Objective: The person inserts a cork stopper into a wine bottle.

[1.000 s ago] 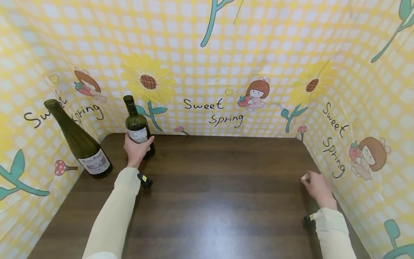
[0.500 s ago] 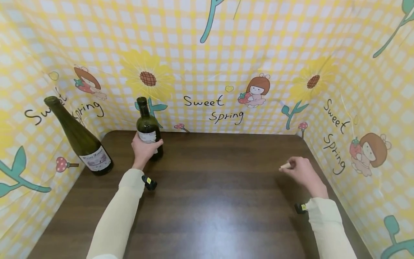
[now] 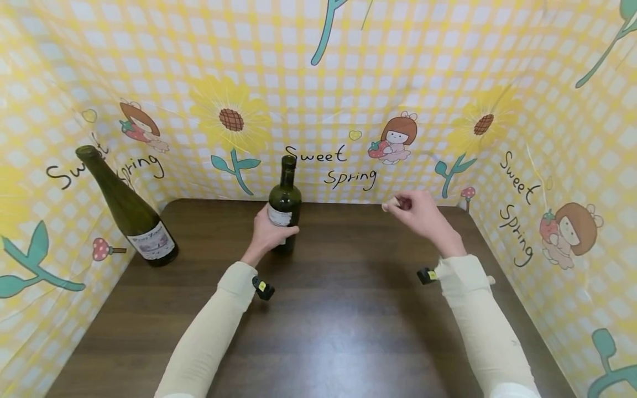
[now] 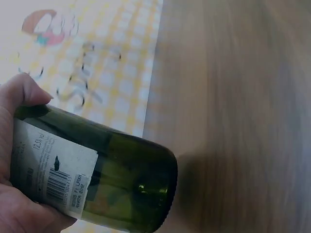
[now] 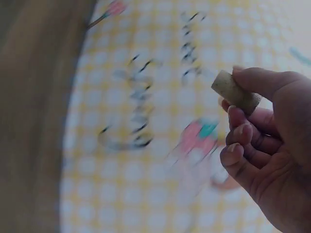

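Note:
My left hand (image 3: 270,232) grips a dark green wine bottle (image 3: 286,193) around its labelled body, holding it upright over the back middle of the table. Its mouth looks uncorked. In the left wrist view, thumb and fingers wrap the bottle (image 4: 131,179) beside its white barcode label; whether its base touches the table I cannot tell. To the right, my right hand (image 3: 420,213) is raised above the table. Between its thumb and fingers it pinches a cork (image 5: 235,92), one end sticking out. The bottle and the cork are apart.
A taller green wine bottle (image 3: 126,207) stands at the table's left edge. Patterned yellow checked cloth (image 3: 328,83) walls off the back and both sides of the brown wooden table (image 3: 323,309). A small pale piece (image 3: 491,280) shows beside my right sleeve.
My left hand has carried the gripped bottle rightward from the back left toward the middle. My right hand has risen and moved left and away from me with the cork.

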### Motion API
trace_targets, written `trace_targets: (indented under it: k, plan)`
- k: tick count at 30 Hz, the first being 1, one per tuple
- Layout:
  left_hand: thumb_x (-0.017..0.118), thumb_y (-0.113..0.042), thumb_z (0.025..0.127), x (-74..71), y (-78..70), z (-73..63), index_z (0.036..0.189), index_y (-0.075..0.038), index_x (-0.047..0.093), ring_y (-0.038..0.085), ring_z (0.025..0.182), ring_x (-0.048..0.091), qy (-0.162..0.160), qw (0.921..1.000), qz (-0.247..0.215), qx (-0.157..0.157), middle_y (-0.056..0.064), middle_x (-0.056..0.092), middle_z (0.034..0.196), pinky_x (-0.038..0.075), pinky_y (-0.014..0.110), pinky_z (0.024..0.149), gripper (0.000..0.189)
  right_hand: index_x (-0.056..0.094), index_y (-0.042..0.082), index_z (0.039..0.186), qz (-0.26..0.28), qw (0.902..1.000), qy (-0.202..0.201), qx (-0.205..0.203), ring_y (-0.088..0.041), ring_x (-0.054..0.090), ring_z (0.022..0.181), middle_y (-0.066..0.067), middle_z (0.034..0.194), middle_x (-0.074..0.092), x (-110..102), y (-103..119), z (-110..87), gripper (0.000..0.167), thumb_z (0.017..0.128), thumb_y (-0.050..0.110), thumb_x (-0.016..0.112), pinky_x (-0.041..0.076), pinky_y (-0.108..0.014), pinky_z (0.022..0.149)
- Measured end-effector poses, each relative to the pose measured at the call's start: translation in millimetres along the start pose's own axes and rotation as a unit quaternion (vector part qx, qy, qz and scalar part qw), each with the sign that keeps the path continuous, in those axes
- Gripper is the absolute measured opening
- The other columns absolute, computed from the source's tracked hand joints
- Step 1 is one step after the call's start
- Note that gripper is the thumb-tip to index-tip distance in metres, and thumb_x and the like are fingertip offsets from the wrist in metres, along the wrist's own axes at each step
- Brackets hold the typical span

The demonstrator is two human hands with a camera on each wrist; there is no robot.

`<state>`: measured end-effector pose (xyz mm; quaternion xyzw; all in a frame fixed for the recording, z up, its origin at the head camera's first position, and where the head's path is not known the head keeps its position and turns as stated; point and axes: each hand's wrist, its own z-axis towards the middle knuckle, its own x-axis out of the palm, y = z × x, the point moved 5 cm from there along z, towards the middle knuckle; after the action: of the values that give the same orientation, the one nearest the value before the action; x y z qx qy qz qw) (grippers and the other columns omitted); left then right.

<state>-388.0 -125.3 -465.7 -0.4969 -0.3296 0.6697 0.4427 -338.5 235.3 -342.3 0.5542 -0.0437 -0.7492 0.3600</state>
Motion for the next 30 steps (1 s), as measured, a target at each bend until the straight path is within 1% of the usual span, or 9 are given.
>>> trace_targets:
  k: [4,6,9,12,16,19,21,26,30]
  plan:
    - [0.090,-0.014,0.068,18.7,-9.3,-1.3,0.118,-0.011,0.061,0.028,0.093,0.064,0.023,0.9995,-0.021,0.000,0.011,0.068,0.102,0.050,0.044,0.087,0.058,0.060,0.013,0.079,0.007,0.9997,0.003,-0.024,-0.017,0.044,0.059,-0.001,0.066,0.052,-6,41,30.3,0.027,0.097,0.030,0.071,0.038,-0.032,0.061]
    - [0.090,-0.013,0.067,26.4,-13.3,-0.8,0.118,-0.011,0.061,0.028,0.093,0.065,0.032,0.9991,-0.028,0.000,0.011,0.069,0.102,0.051,0.044,0.088,0.058,0.061,0.012,0.081,0.014,0.9990,0.002,-0.042,-0.018,0.045,0.059,-0.003,0.067,0.052,-9,60,45.2,0.025,0.097,0.029,0.071,0.038,-0.031,0.060]
    - [0.090,-0.013,0.068,39.7,-20.7,0.9,0.118,-0.010,0.062,0.027,0.093,0.065,0.043,0.9983,-0.038,-0.004,0.011,0.069,0.103,0.051,0.044,0.087,0.057,0.064,0.012,0.085,0.031,0.9963,-0.017,-0.078,-0.019,0.044,0.059,-0.003,0.067,0.051,-14,84,64.4,0.022,0.097,0.028,0.071,0.037,-0.030,0.060]
    - [0.090,-0.014,0.068,55.9,-26.4,2.3,0.117,-0.011,0.062,0.026,0.093,0.065,0.056,0.9973,-0.047,-0.007,0.010,0.069,0.103,0.052,0.044,0.087,0.057,0.070,0.009,0.091,0.050,0.9921,-0.047,-0.105,-0.020,0.043,0.060,-0.004,0.068,0.050,-16,99,78.4,0.019,0.098,0.027,0.070,0.036,-0.030,0.060]
    - [0.090,-0.015,0.068,75.0,-30.7,2.4,0.118,-0.011,0.062,0.024,0.094,0.065,0.068,0.9962,-0.054,-0.007,0.009,0.069,0.104,0.052,0.043,0.087,0.058,0.075,0.005,0.110,0.066,0.9873,-0.083,-0.119,-0.020,0.046,0.064,-0.006,0.076,0.056,-16,108,91.4,0.025,0.099,0.027,0.067,0.038,-0.030,0.063]
    - [0.090,-0.015,0.067,83.8,-32.4,1.7,0.118,-0.011,0.061,0.024,0.094,0.064,0.073,0.9959,-0.052,-0.008,0.009,0.068,0.104,0.052,0.043,0.088,0.058,0.073,0.004,0.118,0.059,0.9878,-0.085,-0.117,-0.018,0.049,0.068,-0.006,0.082,0.060,-14,110,99.2,0.031,0.100,0.027,0.066,0.041,-0.030,0.065]
    - [0.090,-0.016,0.067,87.2,-32.5,1.0,0.117,-0.011,0.061,0.025,0.093,0.064,0.076,0.9957,-0.053,-0.011,0.009,0.068,0.103,0.052,0.044,0.088,0.058,0.073,0.003,0.119,0.052,0.9890,-0.074,-0.117,-0.018,0.049,0.070,-0.006,0.085,0.060,-11,109,103.6,0.030,0.100,0.027,0.066,0.041,-0.029,0.066]
    - [0.090,-0.017,0.068,91.0,-30.1,0.2,0.120,-0.012,0.060,0.026,0.096,0.064,0.081,0.9951,-0.056,-0.015,0.009,0.067,0.105,0.051,0.047,0.090,0.060,0.074,0.004,0.110,0.047,0.9915,-0.035,-0.116,-0.021,0.046,0.072,-0.008,0.084,0.054,-2,107,109.8,0.022,0.100,0.022,0.066,0.038,-0.031,0.067]
    - [0.090,-0.016,0.070,93.4,-26.3,-0.9,0.124,-0.014,0.059,0.026,0.098,0.063,0.085,0.9947,-0.055,-0.018,0.008,0.067,0.108,0.050,0.047,0.092,0.062,0.074,0.005,0.112,0.036,0.9933,-0.001,-0.110,-0.021,0.048,0.075,-0.008,0.088,0.054,4,107,113.2,0.022,0.100,0.022,0.066,0.040,-0.031,0.068]
